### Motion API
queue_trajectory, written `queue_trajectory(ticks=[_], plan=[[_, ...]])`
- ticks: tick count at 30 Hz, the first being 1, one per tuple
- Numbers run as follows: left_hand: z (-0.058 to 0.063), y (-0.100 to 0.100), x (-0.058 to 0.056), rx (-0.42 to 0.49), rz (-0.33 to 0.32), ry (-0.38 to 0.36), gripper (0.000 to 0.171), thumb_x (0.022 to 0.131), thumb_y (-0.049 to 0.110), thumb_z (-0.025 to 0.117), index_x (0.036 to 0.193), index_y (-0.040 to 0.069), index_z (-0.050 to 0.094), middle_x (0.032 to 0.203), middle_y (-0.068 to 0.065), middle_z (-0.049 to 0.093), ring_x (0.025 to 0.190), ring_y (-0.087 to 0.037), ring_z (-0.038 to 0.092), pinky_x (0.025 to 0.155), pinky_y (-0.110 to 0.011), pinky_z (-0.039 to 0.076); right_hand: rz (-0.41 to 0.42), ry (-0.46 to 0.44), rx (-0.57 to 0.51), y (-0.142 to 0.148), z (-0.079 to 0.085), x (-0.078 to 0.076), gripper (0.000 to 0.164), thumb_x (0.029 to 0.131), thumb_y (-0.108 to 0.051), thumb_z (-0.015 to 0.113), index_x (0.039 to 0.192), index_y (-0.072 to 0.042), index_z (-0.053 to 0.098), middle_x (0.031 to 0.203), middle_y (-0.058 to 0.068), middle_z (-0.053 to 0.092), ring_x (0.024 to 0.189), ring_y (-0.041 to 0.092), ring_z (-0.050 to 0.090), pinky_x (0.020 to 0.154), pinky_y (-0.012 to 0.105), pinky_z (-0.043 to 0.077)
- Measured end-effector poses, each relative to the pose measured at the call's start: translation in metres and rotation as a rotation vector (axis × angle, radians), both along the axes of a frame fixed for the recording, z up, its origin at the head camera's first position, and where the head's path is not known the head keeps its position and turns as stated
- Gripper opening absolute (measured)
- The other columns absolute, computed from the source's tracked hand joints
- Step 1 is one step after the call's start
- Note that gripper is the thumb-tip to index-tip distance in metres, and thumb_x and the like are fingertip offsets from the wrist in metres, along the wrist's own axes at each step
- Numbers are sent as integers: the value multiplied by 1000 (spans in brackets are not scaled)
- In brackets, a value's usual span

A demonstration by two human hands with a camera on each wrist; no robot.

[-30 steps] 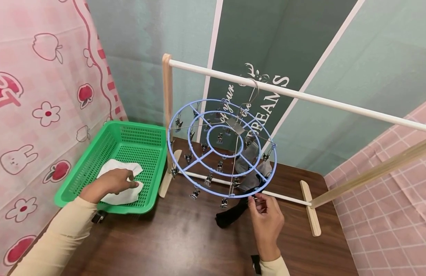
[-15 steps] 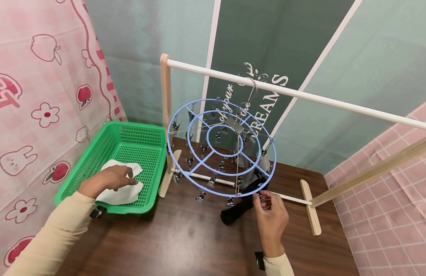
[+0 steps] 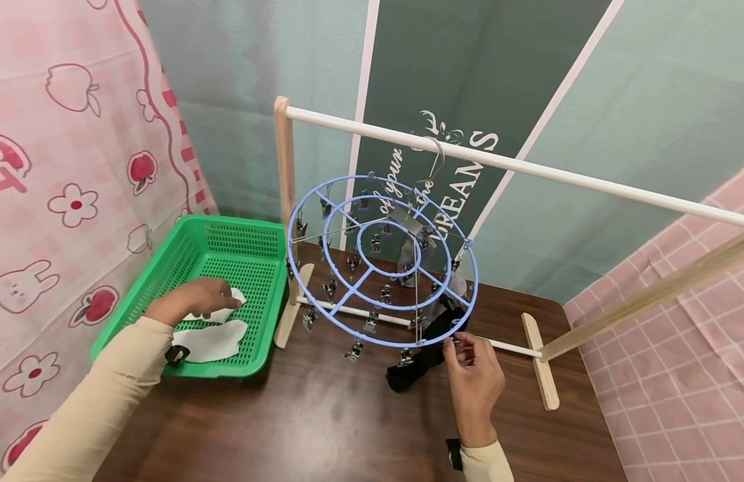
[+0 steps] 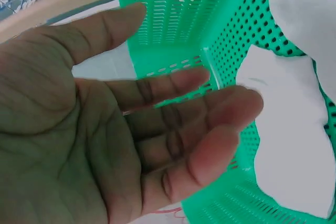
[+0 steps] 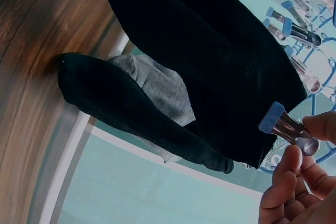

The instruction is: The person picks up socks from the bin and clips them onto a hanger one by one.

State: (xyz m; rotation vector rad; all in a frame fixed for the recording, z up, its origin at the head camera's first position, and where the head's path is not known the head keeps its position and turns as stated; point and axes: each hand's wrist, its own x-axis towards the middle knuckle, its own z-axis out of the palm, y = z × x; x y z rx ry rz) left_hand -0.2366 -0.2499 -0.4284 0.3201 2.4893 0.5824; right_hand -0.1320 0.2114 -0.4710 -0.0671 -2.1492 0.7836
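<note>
My left hand [image 3: 193,299] is over the green basket [image 3: 269,294], its fingers loosely bent. In the left wrist view nothing sits between its fingers; two white socks [image 4: 289,140] lie beyond them on the basket floor. My right hand [image 3: 476,381] pinches a metal clip [image 5: 286,129] with blue tips between thumb and fingers. This clip is at the edge of a black sock [image 5: 220,51], under the front right rim of the round blue hanger [image 3: 384,345]. A second black sock piece [image 5: 121,103] and grey socks [image 5: 160,85] hang beside it.
The hanger hooks onto a white rail [image 3: 528,167] with wooden posts. Several metal clips [image 3: 353,351] dangle from its rings. A pink printed curtain [image 3: 76,167] stands at the left, a pink tiled cloth [image 3: 679,321] at the right. Beneath is a dark wooden table [image 3: 323,415].
My left hand has shifted from above the nearer white sock towards the farther one, uncovering the nearer sock. The hanger has turned slightly. My right hand keeps its pinch on the clip, moving slightly right.
</note>
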Motion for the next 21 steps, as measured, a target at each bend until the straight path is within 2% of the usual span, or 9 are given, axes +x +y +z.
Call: queue_trajectory(ticks=[8,14,18,21], plan=[[-9,-6,-23,10,29,-21,47,98,27,53,122,-14,55,110,-26,59,72,-25,59,58,-34,49,6,16,-8,1,2,0,15,75,-6,79,87,-6,71,75,2,63,58,12,58,56,15,39],[-22,-15,-36,-16,64,-44,40,98,24,54,114,-12,53,96,-19,55,67,-22,56,55,-31,47,18,17,-3,0,2,0,15,75,-5,79,87,-8,71,76,1,63,58,12,59,55,15,39],[-28,-18,-40,-4,81,-30,52,98,25,53,128,-17,42,113,-34,50,75,-26,60,60,-34,49,19,-2,-6,0,2,0,15,76,-9,80,88,-7,70,78,2,63,60,11,59,55,14,39],[-32,-19,-42,15,88,-21,65,99,24,52,138,-21,26,132,-42,36,82,-30,62,66,-39,52,18,15,-3,0,2,0,16,76,-8,80,88,-7,71,78,2,64,59,12,59,55,15,40]])
